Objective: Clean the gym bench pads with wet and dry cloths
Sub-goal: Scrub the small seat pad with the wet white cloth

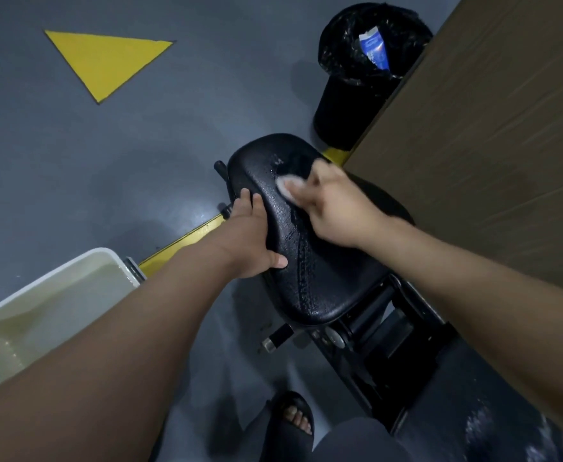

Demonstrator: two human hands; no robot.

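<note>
Seat pad (306, 261) black, glossy, wet-beaded, streaked.

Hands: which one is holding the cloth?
The right hand: it holds the pale cloth against the black seat pad. The left hand has no cloth; it only grips the pad's side edge.

You are looking down on a grey floor (73, 168) that is carrying a painted yellow triangle (107, 61) at the upper left. A yellow line (187, 240) is running diagonally across it. At the upper right a black bin (350, 105) is standing just beside a brown wood-grain panel (490, 145), its shiny liner holding a blue and white wrapper (375, 50).
</note>
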